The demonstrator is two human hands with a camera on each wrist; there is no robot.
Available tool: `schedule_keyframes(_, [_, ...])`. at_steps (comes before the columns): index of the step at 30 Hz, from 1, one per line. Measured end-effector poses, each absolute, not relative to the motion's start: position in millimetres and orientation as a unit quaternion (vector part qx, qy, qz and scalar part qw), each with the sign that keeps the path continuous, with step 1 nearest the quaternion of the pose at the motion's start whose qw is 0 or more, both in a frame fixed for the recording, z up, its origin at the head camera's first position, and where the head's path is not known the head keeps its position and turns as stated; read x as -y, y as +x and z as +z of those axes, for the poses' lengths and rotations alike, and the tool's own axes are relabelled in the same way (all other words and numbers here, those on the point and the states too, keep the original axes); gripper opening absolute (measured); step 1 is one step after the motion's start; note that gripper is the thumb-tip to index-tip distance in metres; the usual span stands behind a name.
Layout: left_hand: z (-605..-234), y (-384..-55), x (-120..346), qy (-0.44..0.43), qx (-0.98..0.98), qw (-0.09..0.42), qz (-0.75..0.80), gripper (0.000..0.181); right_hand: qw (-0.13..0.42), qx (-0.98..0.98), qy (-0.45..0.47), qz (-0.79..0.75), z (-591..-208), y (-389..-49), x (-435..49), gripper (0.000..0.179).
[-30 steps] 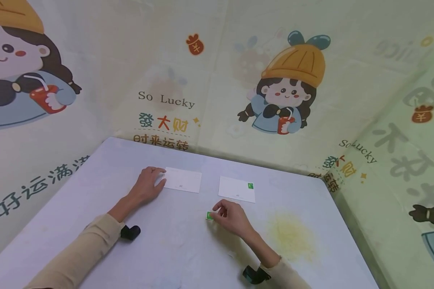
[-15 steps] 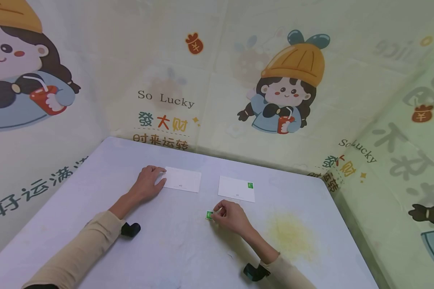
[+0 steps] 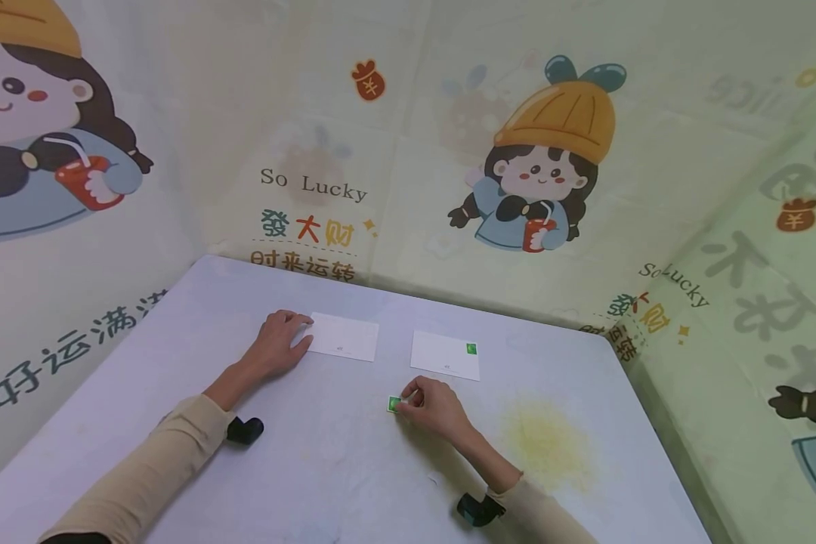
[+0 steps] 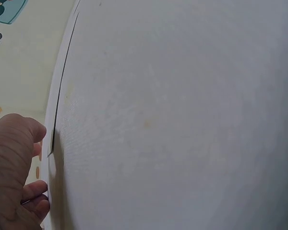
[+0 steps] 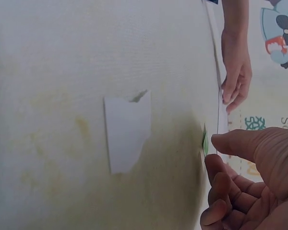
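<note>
Two blank white postcards with small print at the lower edge lie on the table. My left hand (image 3: 280,344) rests at the left edge of the left postcard (image 3: 343,337), thumb and fingertips spread along it. The right postcard (image 3: 442,357) bears a green stamp (image 3: 472,348) in its upper right corner. In front of it, my right hand (image 3: 438,408) pinches another green stamp (image 3: 394,405) by its right side, between thumb and index finger. The right wrist view shows this stamp (image 5: 205,140) edge-on at the fingertips, low over the table.
A torn scrap of white paper (image 5: 126,134) lies on the white table (image 3: 299,468), near my right wrist. A yellowish stain (image 3: 547,442) marks the tabletop at the right. A printed cloth wall (image 3: 408,151) rises behind the table's far edge. Black wrist cameras sit at both cuffs.
</note>
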State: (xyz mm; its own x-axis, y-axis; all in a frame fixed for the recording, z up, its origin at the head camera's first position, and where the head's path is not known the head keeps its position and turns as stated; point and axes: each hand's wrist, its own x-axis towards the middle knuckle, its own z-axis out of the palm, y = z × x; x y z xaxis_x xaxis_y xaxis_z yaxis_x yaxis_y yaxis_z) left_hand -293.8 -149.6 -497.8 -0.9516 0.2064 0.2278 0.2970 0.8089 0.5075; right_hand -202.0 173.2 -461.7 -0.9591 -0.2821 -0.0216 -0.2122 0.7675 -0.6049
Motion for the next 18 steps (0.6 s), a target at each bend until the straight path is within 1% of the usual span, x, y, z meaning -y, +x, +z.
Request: schedule_keyframes(18, [-501.4, -297.8, 152.5, -0.138, 0.948, 0.083, -0.273, 0.038, 0.078, -0.944, -0.114, -0.299, -464.1, -209.5, -170.2, 0.019])
